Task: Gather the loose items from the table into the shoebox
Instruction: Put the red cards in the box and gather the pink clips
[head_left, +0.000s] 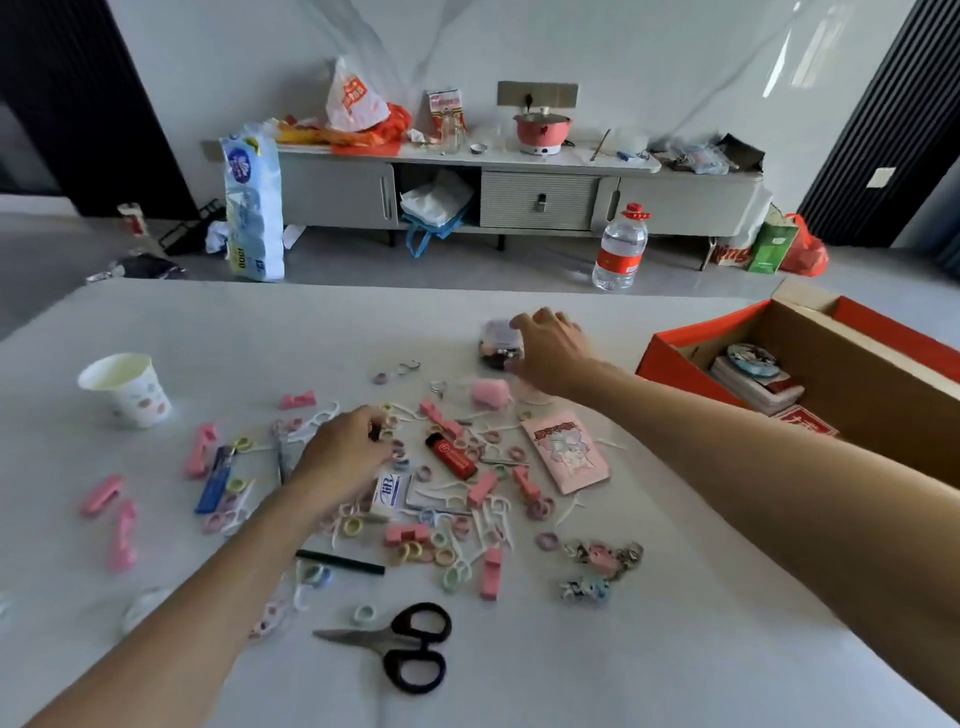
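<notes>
An open orange cardboard shoebox (691, 343) with a brown inside sits at the right edge of the white table (675, 623). Its long axis runs from far left to near right, and its near end is cut off by the frame and the right forearm. The loose items are spread over the middle of the table. The black-handled scissors (410, 644) lie closest, blades pointing left. A red lighter (451, 456) slants from far left to near right, and a blue lighter (212, 483) lies nearly lengthwise away from the person. A thin black stick (340, 563) lies almost crosswise. Pink plastic clips (482, 489), white floss picks (498, 506) and small pastel hair rings (410, 552) point every way. The right hand (550, 345) reaches to the far side of the pile, fingers and thumb curved round a small clear container (496, 343) with dark contents, too blurred to identify. The left hand (343, 454) rests knuckles-up on the pile with fingers curled under. Whether it pinches anything cannot be told.
</notes>
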